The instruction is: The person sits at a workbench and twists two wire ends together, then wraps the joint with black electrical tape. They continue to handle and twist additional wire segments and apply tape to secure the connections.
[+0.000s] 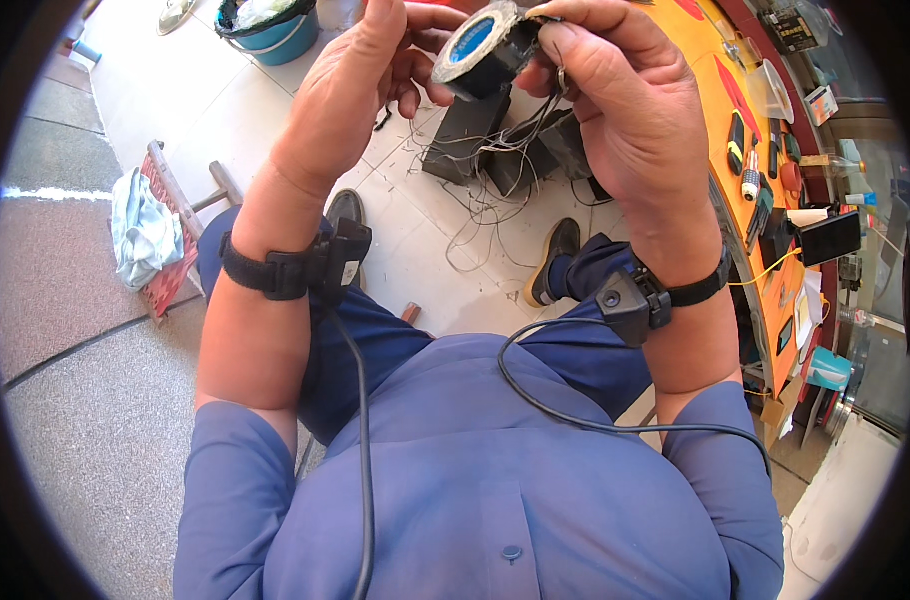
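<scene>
A roll of black electrical tape with a blue-centred core is between my hands at the top of the view. My right hand is closed, thumb and finger pinching the strip of tape at the roll's edge along with thin wires that hang down from it. Just left of the roll, my left hand has its fingers curled but apart, with the fingertips close to the roll; I cannot tell whether they touch it. Below, several black box-shaped units stand on the floor among tangled thin wires.
On the right is an orange workbench bearing a screwdriver, a cutter knife and a phone. A low wooden stool with a pale cloth stands left. A blue bucket sits at the far left.
</scene>
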{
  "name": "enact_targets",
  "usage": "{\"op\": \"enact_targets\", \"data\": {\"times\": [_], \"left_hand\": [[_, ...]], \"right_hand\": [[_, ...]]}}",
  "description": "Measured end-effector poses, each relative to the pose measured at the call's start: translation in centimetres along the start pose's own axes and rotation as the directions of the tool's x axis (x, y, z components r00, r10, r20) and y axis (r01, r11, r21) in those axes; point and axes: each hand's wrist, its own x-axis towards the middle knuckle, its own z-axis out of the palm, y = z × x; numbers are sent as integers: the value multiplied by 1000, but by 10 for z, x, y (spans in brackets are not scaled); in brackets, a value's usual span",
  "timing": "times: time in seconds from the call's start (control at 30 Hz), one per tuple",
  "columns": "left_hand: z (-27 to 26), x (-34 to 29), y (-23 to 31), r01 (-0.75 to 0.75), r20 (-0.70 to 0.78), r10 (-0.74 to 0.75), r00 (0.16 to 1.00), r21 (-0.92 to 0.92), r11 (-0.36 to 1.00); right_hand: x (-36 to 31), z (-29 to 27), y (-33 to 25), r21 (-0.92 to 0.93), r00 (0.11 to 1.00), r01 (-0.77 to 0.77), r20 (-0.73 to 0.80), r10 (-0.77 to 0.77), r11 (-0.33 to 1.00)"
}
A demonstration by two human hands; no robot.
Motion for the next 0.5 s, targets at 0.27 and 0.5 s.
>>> {"op": "enact_targets", "data": {"times": [0.27,0.5], "left_hand": [[6,5,-23,286,49,-329,943,389,876],[19,0,-41,161,98,-279,955,618,770]], "right_hand": [[16,15,-12,163,986,47,149,-72,986],[24,23,-18,126,979,45,192,-68,991]]}}
